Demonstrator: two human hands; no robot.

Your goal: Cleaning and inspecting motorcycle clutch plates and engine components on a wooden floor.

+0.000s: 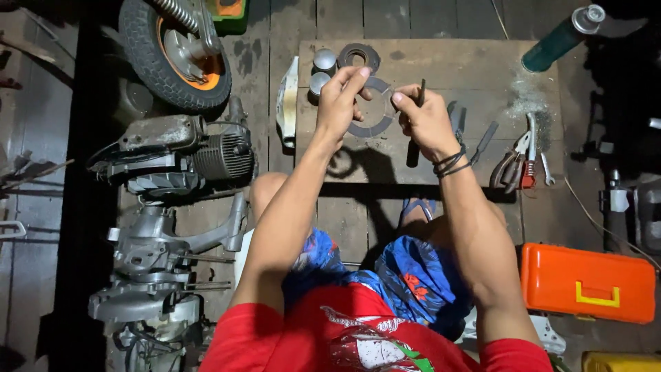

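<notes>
Over wooden board, raised left hand and right hand pinch gasket.
</notes>
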